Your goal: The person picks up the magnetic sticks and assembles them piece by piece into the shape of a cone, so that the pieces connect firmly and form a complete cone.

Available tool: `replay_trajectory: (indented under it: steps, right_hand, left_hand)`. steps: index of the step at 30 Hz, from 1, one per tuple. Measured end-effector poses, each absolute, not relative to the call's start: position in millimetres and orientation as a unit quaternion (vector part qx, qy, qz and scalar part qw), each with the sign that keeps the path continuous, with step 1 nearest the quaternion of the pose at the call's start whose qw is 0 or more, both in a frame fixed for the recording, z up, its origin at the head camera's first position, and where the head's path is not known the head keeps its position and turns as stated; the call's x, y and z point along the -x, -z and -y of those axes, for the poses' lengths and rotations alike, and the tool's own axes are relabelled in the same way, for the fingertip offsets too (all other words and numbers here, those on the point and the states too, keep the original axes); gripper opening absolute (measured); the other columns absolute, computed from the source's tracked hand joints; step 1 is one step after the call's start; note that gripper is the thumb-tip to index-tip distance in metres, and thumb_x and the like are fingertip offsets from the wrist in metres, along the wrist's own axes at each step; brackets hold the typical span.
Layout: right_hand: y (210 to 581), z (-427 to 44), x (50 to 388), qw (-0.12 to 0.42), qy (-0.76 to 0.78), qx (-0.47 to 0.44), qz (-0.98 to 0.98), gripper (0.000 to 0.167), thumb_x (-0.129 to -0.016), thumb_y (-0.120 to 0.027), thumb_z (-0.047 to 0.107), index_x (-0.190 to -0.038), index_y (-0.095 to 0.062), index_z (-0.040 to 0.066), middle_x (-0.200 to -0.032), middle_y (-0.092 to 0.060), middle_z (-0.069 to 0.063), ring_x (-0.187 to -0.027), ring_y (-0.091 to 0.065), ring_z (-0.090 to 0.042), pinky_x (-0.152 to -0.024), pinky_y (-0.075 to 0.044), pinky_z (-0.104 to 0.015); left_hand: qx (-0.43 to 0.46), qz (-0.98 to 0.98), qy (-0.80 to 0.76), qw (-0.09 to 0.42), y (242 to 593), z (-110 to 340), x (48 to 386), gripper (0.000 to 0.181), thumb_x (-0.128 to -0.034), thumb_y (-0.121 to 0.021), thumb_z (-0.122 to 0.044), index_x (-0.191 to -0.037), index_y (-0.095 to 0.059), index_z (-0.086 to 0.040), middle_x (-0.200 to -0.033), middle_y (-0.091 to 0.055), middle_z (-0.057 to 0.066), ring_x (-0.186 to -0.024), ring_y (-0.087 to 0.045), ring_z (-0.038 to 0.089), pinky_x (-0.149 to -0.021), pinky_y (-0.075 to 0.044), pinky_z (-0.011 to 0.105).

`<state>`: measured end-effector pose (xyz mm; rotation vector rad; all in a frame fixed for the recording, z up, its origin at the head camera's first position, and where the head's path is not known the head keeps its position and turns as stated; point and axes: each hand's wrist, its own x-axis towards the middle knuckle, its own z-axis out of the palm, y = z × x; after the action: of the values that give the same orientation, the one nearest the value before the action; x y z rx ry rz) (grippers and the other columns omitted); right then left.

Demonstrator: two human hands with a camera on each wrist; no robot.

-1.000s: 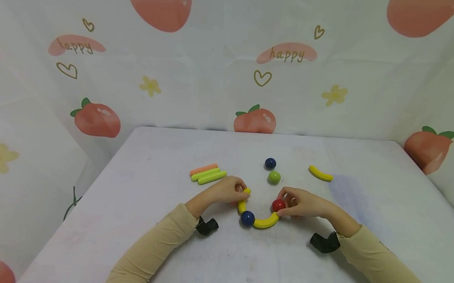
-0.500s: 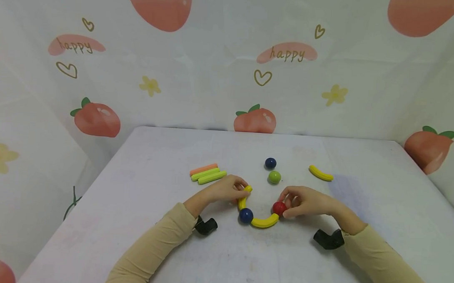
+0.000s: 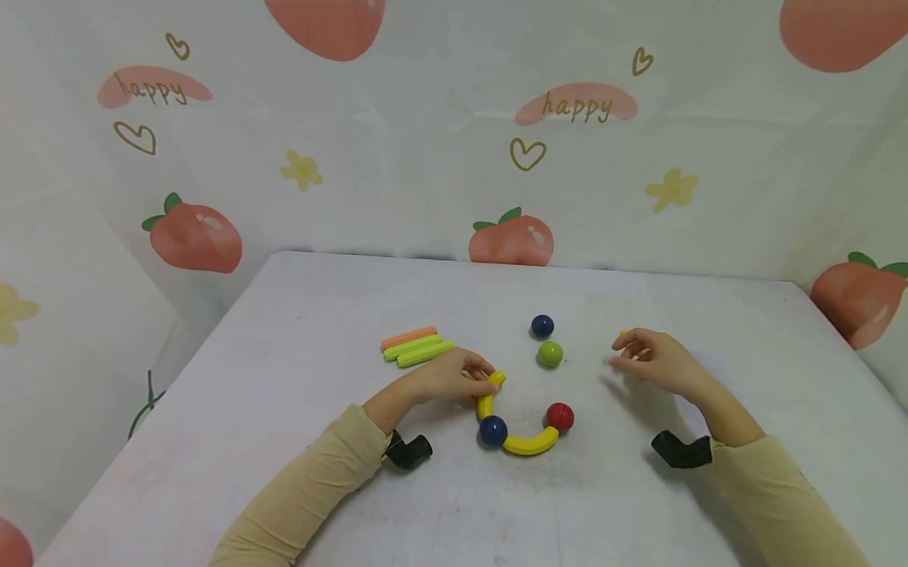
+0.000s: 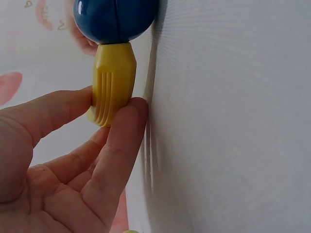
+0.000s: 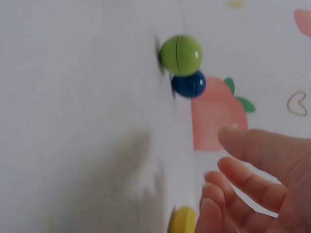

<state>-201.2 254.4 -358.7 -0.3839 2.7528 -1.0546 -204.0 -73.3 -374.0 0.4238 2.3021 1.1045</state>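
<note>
Yellow on both sides: with the left hand, pinching the curved stick adjoining the blue ball; with the right hand, the nearer, hovering loosely spread and empty just short of the loose yellow piece, showing too little to tell its long axis.

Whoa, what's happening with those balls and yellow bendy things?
A person's left hand pinches one curved yellow piece. It meets a blue ball, then comes a second yellow piece and a red ball, making a bent row. The right hand, holding nothing, is near a third yellow piece. A green ball and another blue ball sit farther back.
</note>
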Motion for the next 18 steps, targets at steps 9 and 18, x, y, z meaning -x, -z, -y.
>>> replay_trajectory:
  steps: [9,18]
  right_hand:
    - [362.6,-268.8,208.7,0.016,0.319,0.083,-0.944,0.034,-0.088,-0.063,0.017,-0.112,-0.056,-0.007,-0.103,-0.061,-0.028,-0.094,-0.060,-0.040,-0.082,-0.051,-0.046]
    - [365.7,-274.9,215.3,0.025,0.305,0.059,-0.950,0.041,-0.087,-0.062,0.020,-0.116,-0.053,-0.008,-0.112,-0.057,-0.032,-0.095,-0.059,-0.044,-0.080,-0.050,-0.047]
  left_hand:
    - [-0.166,-0.858,-0.404,0.270,372.6,73.0,203.5,0.040,-0.0869,-0.065,-0.025,-0.121,-0.059,-0.005,-0.094,-0.065,0.003,-0.070,-0.056,0.008,-0.062,-0.049,0.018]
    - [-0.170,-0.858,-0.403,0.268,372.6,73.4,202.3,0.040,-0.0869,-0.065,-0.024,-0.121,-0.059,-0.004,-0.095,-0.064,0.003,-0.071,-0.056,0.009,-0.062,-0.048,0.018]
